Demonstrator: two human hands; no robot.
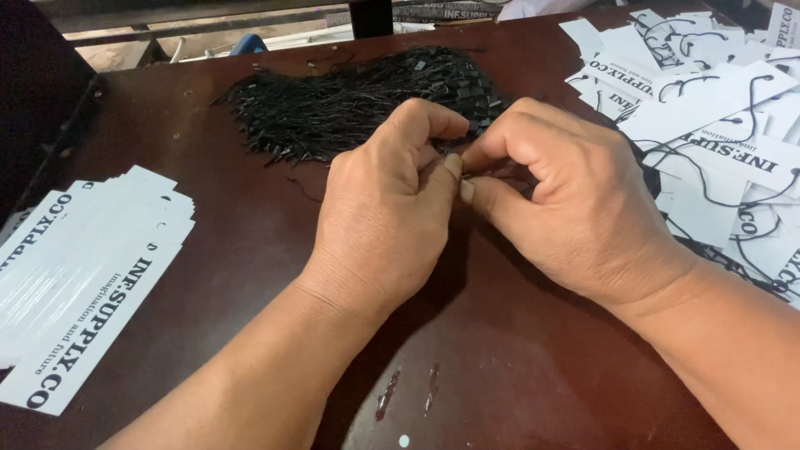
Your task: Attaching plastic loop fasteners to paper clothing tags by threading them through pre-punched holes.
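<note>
A small dark piece, probably one black string fastener (467, 176), was pinched where the two hands met, above the middle of the dark brown table (517, 350); it was almost wholly hidden by fingertips, so its exact shape could not be made out. It lay directly between the hands, at the thumb tip of the left hand (385, 215) and at the thumb and forefinger tips of the right hand (575, 208), so neither hand was clearly nearer; both touched it. The left hand was curled closed, thumb pressed to bent forefinger on the piece. The right hand was likewise closed in a pinch on the same piece, remaining fingers tucked under. Any long axis of the piece appeared to run roughly left to right, from one pinch to the other, though this was a judgement from finger positions only. Just beyond the fingertips, away from the person, lay the heap of black string fasteners (358, 100), touching or nearly touching the knuckles. To the left, well apart, sat a fanned stack of white paper tags (75, 275). To the right, near the right wrist, lay a loose pile of white tags with black strings attached (717, 125).
</note>
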